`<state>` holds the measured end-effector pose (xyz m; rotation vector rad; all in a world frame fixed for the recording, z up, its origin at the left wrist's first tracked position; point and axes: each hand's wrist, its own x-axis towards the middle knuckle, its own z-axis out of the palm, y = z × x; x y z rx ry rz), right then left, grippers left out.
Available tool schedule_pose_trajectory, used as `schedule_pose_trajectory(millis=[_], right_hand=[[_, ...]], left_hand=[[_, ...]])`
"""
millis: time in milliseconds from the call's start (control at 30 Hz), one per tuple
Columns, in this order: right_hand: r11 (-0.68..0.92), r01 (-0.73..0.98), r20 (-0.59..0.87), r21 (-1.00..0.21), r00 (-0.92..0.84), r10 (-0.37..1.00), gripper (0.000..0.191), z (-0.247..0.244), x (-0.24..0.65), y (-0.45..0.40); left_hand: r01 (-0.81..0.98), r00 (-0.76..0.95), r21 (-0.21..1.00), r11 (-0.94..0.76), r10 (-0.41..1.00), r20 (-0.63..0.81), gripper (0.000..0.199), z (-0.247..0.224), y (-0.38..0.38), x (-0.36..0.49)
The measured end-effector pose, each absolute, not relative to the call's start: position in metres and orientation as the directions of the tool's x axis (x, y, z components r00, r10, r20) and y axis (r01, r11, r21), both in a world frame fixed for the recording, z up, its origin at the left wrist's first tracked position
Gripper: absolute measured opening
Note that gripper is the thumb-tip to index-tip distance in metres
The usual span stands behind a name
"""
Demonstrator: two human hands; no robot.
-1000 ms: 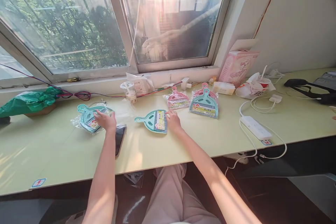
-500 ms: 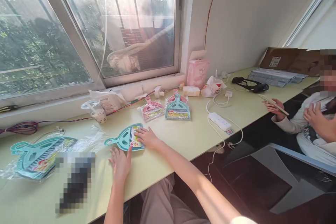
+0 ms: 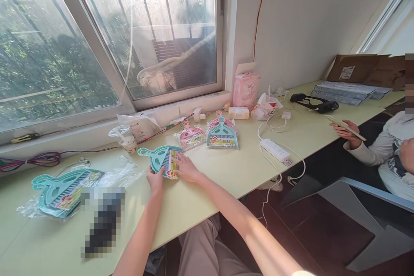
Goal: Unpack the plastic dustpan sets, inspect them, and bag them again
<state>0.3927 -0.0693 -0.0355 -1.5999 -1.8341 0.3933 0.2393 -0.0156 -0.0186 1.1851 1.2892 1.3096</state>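
Note:
A teal mini dustpan (image 3: 156,155) with a striped brush and a colourful label is between my hands, tilted a little above the table, its handle pointing left. My left hand (image 3: 155,180) grips its near edge, thumb on the front. My right hand (image 3: 188,168) holds its right side, fingers spread over the label. More teal dustpans (image 3: 53,187) lie in clear wrapping at the left. Beyond my hands, a wrapped pink dustpan (image 3: 191,135) lies beside a teal dustpan (image 3: 222,131) that overlaps another pink one.
Crumpled clear plastic (image 3: 124,171) and a blurred-out dark object (image 3: 102,223) lie at the left. A plastic cup (image 3: 128,142) stands near the window. On the right are a power strip (image 3: 274,150) with white cables and a seated person's hand (image 3: 346,133) holding a phone.
My left hand has closed on the dustpan's near edge. The dustpan has been raised and tilted off the table, with my right hand still on its label side. The view has shifted slightly.

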Motion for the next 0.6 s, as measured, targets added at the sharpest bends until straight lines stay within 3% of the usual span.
schedule_pose_trajectory(millis=[133, 200, 300, 367, 467, 600], right_hand=[[0.143, 0.468, 0.282, -0.872, 0.241, 0.928, 0.095, -0.033, 0.39, -0.062], [0.145, 0.227, 0.202, -0.963, 0.252, 0.947, 0.093, -0.031, 0.389, -0.06], [0.12, -0.08, 0.098, -0.989, 0.236, 0.967, 0.088, -0.03, 0.39, -0.06], [0.079, -0.203, 0.014, -0.976, 0.304, 0.953, 0.08, -0.03, 0.391, -0.06], [0.043, -0.328, -0.078, -0.944, 0.345, 0.935, 0.049, -0.03, 0.393, -0.059], [0.033, -0.356, -0.115, -0.934, 0.386, 0.915, 0.017, -0.028, 0.395, -0.058]], left_hand=[[-0.077, -0.157, 0.992, -0.101, 0.984, 0.088, 0.065, -0.015, -0.017, 0.23], [-0.106, -0.126, 0.988, -0.116, 0.987, 0.102, 0.069, -0.012, -0.021, 0.226], [-0.122, -0.064, 0.986, -0.115, 0.992, 0.108, 0.069, -0.011, -0.026, 0.226], [-0.126, -0.04, 0.984, -0.128, 0.992, 0.123, 0.067, -0.014, -0.027, 0.228], [-0.143, -0.037, 0.979, -0.144, 0.989, 0.14, 0.064, -0.021, -0.026, 0.232], [-0.116, -0.002, 0.987, -0.109, 0.994, 0.11, 0.064, -0.023, -0.027, 0.233]])
